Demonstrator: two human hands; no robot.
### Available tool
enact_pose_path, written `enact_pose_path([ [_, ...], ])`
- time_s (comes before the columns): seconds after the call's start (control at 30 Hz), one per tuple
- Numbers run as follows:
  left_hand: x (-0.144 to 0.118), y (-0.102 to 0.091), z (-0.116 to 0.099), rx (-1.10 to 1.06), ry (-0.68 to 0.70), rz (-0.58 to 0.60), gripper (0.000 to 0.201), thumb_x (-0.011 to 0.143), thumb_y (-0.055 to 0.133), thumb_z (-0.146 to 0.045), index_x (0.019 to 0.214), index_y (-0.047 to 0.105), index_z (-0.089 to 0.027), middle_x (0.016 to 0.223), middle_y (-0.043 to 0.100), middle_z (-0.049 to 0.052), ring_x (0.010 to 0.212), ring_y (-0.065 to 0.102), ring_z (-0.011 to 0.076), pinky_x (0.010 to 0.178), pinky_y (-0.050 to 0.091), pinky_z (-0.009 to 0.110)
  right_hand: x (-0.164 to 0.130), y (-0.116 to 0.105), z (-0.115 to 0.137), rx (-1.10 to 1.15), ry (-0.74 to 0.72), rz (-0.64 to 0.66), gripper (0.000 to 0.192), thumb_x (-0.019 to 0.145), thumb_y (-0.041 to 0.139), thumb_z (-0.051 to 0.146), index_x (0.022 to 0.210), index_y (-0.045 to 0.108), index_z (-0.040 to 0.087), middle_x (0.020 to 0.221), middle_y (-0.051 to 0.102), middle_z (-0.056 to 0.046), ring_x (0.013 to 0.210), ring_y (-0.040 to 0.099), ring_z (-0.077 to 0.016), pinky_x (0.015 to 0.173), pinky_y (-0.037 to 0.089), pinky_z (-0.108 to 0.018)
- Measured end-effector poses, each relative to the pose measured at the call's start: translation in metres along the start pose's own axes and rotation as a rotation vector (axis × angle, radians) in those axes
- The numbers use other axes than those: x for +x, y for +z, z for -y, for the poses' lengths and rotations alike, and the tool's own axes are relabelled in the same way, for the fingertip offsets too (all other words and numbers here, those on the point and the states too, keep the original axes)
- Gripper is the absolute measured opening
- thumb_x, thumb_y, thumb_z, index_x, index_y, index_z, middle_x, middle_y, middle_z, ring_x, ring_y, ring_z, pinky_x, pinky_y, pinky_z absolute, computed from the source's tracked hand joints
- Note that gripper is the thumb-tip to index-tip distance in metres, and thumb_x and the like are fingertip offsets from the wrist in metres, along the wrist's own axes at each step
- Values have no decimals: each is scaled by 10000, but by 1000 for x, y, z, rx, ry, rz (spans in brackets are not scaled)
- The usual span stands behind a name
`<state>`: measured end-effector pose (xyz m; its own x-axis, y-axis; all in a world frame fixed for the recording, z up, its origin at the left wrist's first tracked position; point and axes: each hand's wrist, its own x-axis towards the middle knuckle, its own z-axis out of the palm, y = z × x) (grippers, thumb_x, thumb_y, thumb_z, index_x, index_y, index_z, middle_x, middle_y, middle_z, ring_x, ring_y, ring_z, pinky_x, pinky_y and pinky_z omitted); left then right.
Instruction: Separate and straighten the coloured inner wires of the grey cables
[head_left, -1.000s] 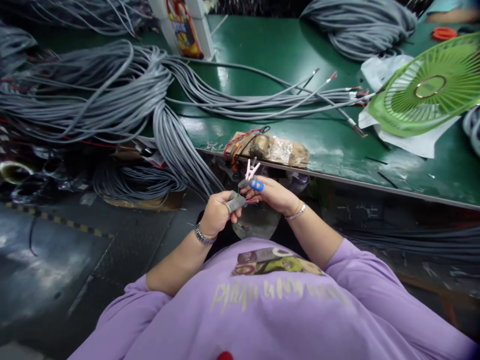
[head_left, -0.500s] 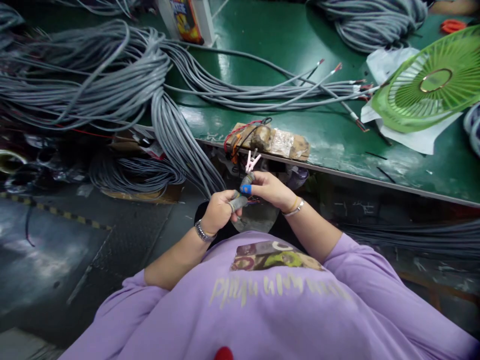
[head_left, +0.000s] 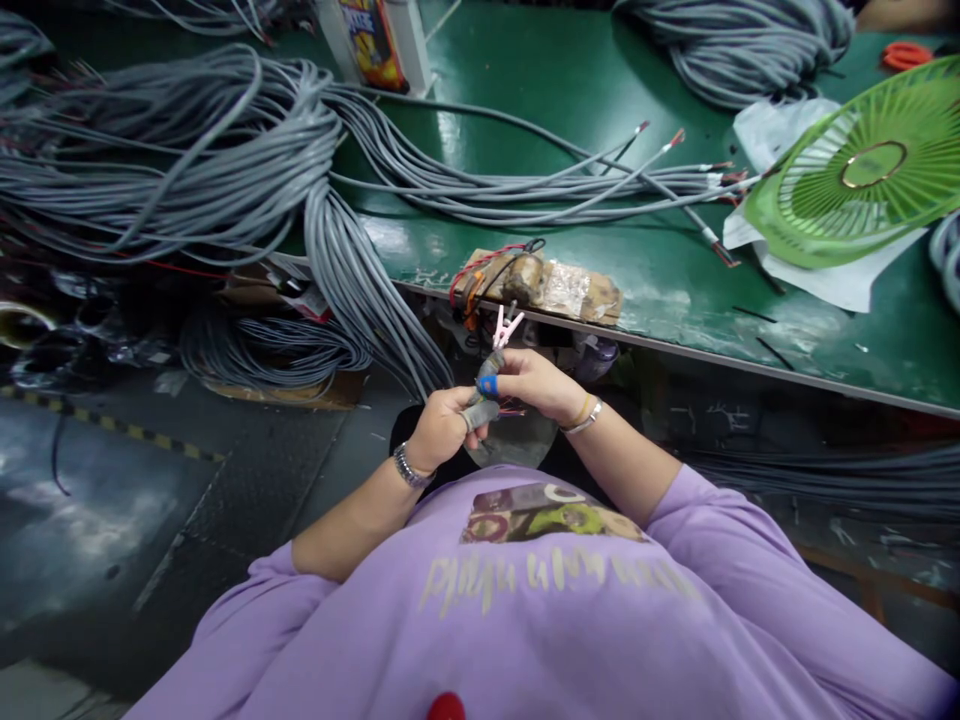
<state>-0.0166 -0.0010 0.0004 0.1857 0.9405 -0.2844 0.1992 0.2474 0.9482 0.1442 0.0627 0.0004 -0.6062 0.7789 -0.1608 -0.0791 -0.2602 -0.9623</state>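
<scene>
A: Where does the cable end (head_left: 491,368) sit?

B: Between both hands, held close to the chest, just below the bench (head_left: 645,270) edge. The left hand (head_left: 442,428) is closed around it from below, a grey cot on one finger. The right hand (head_left: 534,382) pinches it from above, a blue cot on the thumb.

A: And the pink bits?

B: Pink clips (head_left: 505,326) stick up from the end, just above the fingers.

A: How would it handle?

B: Light, probably, and limp along its length; the thin wires (head_left: 511,408) look easily bent. The jacket just behind the stripped part seems the safest hold.

A: Any containers?

B: A carton (head_left: 373,42) stands at the bench's far side; its contents cannot be seen. Grey cable bundles (head_left: 187,160) lie loose, and a green fan guard (head_left: 855,165) rests on white paper.
</scene>
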Motion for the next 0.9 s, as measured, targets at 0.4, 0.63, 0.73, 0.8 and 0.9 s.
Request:
enact_pose_path([
  [0.4,1,-1,3,-76,-8,-36,327,716,689,-409,562,578,-142,466,578,-10,343,481,66,362,314,179,-3,4,3,-4,11,8,319,669,767,278,915,619,140,782,635,0,660,552,-89,575,450,-201],
  [0.63,7,-13,4,-311,-104,18,394,633,745,-493,612,567,-141,414,539,-23,280,399,54,303,212,173,-9,-21,-7,203,54,-195,356,698,758,459,853,651,157,833,679,-38,665,578,-75,618,502,-203],
  [0.73,8,-15,2,-308,-93,57,393,637,748,-483,598,554,-143,396,523,-26,274,388,52,302,203,171,-11,-23,-9,173,70,-190,343,704,755,454,842,651,157,820,672,-35,645,565,-71,603,497,-199],
  [0.8,8,-14,0,-271,-93,70,381,635,751,-464,590,553,-142,404,532,-24,280,398,52,305,212,170,-11,-21,-6,107,74,-133,328,707,756,427,862,658,154,846,674,-39,668,572,-79,601,489,-197],
  [0.9,7,-10,-2,-195,-103,82,367,642,748,-445,578,557,-138,423,545,-19,292,414,51,314,239,170,-11,-13,0,39,25,-31,336,671,786,359,906,663,152,866,671,-28,729,588,-99,644,491,-212],
])
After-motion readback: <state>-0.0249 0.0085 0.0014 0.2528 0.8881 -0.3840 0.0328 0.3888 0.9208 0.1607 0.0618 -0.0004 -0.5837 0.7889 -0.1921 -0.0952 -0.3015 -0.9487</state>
